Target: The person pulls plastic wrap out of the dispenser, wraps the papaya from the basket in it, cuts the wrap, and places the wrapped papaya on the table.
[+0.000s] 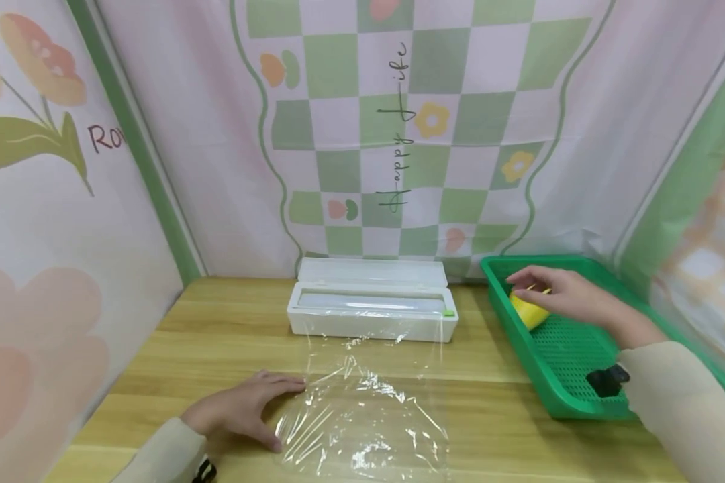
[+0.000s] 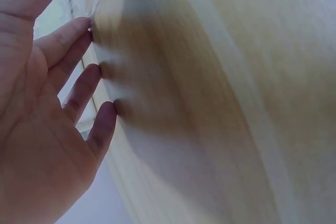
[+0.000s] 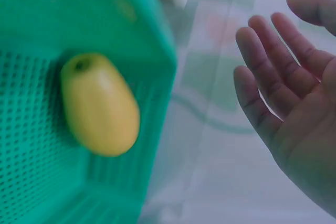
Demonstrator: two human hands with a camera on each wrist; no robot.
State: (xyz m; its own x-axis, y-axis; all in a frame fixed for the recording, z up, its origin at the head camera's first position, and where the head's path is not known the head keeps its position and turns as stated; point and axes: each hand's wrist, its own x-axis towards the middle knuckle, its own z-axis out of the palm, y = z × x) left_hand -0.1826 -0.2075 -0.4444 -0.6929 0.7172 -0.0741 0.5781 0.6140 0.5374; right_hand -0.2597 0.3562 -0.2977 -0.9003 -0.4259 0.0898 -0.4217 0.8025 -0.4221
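Note:
A sheet of clear cling film (image 1: 368, 416) stretches over the wooden table from a white film dispenser (image 1: 371, 327), whose lid is raised. My left hand (image 1: 244, 407) rests at the film's left edge, fingers spread and fingertips on the table. In the left wrist view, the left hand's fingertips (image 2: 107, 109) meet the wood. A yellow oval fruit (image 3: 100, 108) with a dark stem end lies inside a green basket (image 1: 519, 349). Over the basket, my right hand (image 1: 570, 295) overlaps the fruit in the head view; the right wrist view shows its fingers loosely extended, with nothing in them.
A small green slider (image 1: 449, 312) sits at the dispenser's right end. The basket occupies the table's right side. Patterned cloth (image 1: 393, 134) hangs right behind the table, with more cloth at both sides. Bare wood (image 1: 217, 322) shows left of the dispenser.

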